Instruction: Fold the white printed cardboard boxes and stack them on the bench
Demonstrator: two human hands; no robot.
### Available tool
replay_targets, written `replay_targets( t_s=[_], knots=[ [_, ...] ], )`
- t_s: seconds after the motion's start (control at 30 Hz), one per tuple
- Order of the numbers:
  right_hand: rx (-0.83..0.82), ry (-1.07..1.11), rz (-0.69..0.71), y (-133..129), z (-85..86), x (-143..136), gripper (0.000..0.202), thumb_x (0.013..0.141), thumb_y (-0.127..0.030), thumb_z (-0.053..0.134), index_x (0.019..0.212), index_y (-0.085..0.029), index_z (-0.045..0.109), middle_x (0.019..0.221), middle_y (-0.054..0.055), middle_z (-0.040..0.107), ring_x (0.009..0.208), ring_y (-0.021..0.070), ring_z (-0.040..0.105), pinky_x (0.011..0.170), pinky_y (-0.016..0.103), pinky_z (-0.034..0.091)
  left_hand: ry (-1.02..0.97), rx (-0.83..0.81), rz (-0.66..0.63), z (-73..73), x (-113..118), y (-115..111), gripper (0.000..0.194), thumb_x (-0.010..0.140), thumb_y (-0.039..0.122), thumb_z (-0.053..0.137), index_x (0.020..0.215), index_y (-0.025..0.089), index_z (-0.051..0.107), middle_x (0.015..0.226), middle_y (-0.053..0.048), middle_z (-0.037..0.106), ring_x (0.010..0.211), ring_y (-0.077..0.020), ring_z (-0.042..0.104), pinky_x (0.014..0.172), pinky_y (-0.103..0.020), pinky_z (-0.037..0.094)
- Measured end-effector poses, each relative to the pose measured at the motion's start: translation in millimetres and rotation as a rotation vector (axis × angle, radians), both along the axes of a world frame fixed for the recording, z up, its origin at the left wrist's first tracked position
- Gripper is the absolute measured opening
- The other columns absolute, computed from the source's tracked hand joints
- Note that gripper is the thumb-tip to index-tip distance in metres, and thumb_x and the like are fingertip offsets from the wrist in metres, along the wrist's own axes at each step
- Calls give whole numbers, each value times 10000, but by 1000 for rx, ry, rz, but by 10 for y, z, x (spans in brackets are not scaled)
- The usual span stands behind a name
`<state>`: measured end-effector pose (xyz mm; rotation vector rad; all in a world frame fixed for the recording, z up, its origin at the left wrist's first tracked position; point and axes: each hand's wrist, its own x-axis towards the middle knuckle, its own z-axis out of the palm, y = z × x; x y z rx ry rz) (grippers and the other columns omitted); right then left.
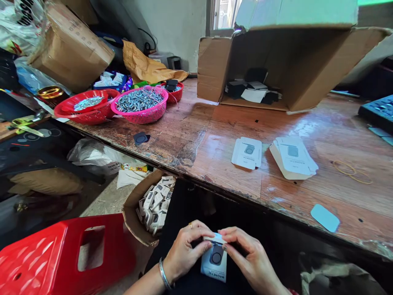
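Observation:
A small white box [214, 266] printed with a dark ring device and the word MAGNETIC is held low over my lap, below the table edge. My left hand [188, 249] pinches its upper left corner between thumb and fingers. At the upper right corner, my right hand [250, 252] grips the same box, thumb in front and fingers behind. Both sets of fingertips meet the top flap end. On the table beyond lie a stack of flat white printed cartons [293, 157] and a smaller stack of them [246, 153].
A cardboard box of finished-looking small boxes [155, 203] stands left of my lap, beside a red stool [61, 254]. Pink [141, 108] and red baskets [86, 116] of metal parts sit at the back left. A large open carton [211, 67] lies behind. Rubber bands [351, 172] and a pale blue card [325, 218] rest at right.

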<state>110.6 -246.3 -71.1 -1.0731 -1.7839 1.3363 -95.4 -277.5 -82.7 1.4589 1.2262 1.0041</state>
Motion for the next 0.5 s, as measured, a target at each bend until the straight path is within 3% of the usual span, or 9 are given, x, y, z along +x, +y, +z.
replay_targets(
  t_s=[0.17,0.27,0.33,0.4,0.5],
  knots=[
    [-11,-17,30,2,6,-18,98,878,-221,638,924,-223,724,976,66,739,920,210,703,821,292,565,-103,-35,75,-50,68,-31,182,836,354,702,855,179,750,866,-81,728,832,-197,679,760,-288,516],
    [-15,-9,50,-8,9,-77,113,880,-234,635,836,-210,736,896,63,745,843,207,716,766,290,585,-133,-131,100,-60,113,-76,215,827,379,703,778,171,728,826,-75,739,797,-192,677,753,-283,514],
    [20,-42,65,-3,21,-111,105,875,-234,642,890,-214,744,948,74,752,884,216,721,801,305,593,-173,-208,149,-68,93,-81,261,795,427,721,767,168,718,814,-66,739,774,-190,673,727,-275,517],
    [129,-86,62,50,75,-122,205,868,-224,653,1060,-228,723,1093,94,731,1000,233,701,873,335,585,-197,-252,258,-84,-26,-30,321,752,481,742,784,163,713,790,-50,730,747,-185,665,703,-266,521],
    [383,-128,-19,298,257,-72,315,889,-209,623,1201,-230,654,1173,109,699,1075,239,668,918,375,571,-137,-216,545,-140,-453,153,426,708,545,744,876,156,701,789,-36,719,725,-178,654,688,-262,525]
  ],
)
